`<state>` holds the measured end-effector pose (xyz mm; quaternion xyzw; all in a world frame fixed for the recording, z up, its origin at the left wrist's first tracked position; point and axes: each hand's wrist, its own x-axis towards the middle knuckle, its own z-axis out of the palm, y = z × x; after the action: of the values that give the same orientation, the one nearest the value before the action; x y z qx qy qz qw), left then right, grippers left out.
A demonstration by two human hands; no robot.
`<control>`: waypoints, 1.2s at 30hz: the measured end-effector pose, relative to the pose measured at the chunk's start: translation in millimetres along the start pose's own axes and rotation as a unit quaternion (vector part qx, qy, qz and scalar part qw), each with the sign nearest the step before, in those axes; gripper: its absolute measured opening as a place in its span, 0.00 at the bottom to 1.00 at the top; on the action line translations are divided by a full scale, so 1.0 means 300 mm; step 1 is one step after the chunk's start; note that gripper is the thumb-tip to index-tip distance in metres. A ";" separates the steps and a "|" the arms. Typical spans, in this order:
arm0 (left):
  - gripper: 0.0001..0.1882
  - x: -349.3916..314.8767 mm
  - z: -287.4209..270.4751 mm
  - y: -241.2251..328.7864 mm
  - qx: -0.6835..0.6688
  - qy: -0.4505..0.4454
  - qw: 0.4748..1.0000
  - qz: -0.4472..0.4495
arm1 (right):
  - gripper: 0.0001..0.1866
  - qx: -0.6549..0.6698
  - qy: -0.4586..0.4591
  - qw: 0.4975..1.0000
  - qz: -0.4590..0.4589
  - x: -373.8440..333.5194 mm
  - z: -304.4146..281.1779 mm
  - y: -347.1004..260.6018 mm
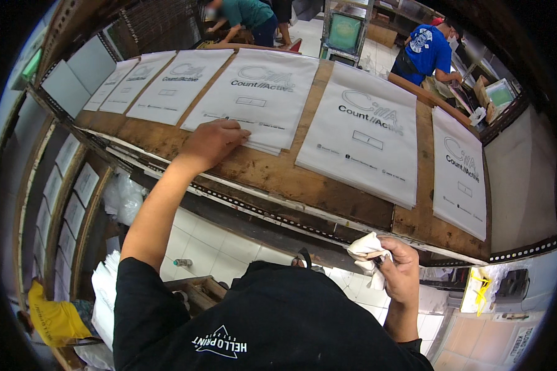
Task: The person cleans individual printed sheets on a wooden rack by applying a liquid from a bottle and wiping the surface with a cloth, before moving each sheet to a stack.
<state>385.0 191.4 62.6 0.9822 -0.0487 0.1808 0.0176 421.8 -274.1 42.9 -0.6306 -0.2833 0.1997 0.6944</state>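
Flat white printed sheets (254,83), perhaps bags, lie in a stack on the brown wooden table. My left hand (213,145) rests at this stack's near edge, its fingers curled together over the lower border of the sheets. The lower edges there are slightly fanned. In my right hand (399,269) is a crumpled off-white cloth (368,250), pinched between thumb and fingers. A small dark thing shows by the thumb, too little to name. This hand hangs in front of the table's near edge, apart from the sheets.
More printed stacks (362,139) line the wooden table (346,188), to the right and far left. Perforated metal (526,248) edges it. Racks with sheets (74,210) stand at left. A person in blue (424,52), one in green (247,13) and one in yellow (56,315) are nearby.
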 end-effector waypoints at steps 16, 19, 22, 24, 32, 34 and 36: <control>0.12 0.048 -0.016 -0.039 0.046 -0.015 0.993 0.107 | 0.15 -0.018 -0.060 0.998 0.004 0.085 0.085 0.045; 0.12 0.065 -0.027 -0.063 0.035 0.071 0.994 0.074 | 0.15 -0.003 -0.058 0.998 0.020 0.102 0.114 0.029; 0.12 0.044 -0.081 -0.061 -0.006 0.117 0.993 0.020 | 0.14 -0.002 -0.053 0.999 -0.003 0.125 0.151 0.004; 0.12 -0.023 -0.095 -0.070 0.021 0.106 0.994 0.035 | 0.14 -0.006 -0.048 0.999 -0.021 0.141 0.175 0.005; 0.10 -0.289 -0.013 0.029 -0.046 0.142 0.988 -0.025 | 0.13 -0.049 -0.053 0.997 -0.019 0.206 0.259 -0.040; 0.13 -0.315 0.004 0.028 -0.060 0.157 0.985 -0.029 | 0.14 -0.056 -0.041 0.998 -0.010 0.230 0.256 -0.060; 0.17 -0.334 0.000 0.035 -0.056 0.156 0.986 -0.031 | 0.18 -0.076 -0.039 0.996 0.018 0.270 0.247 -0.099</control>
<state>290.7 190.0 27.2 0.9404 -0.0254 0.3281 0.0859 433.1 -169.9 87.0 -0.6784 -0.3132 0.2143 0.6292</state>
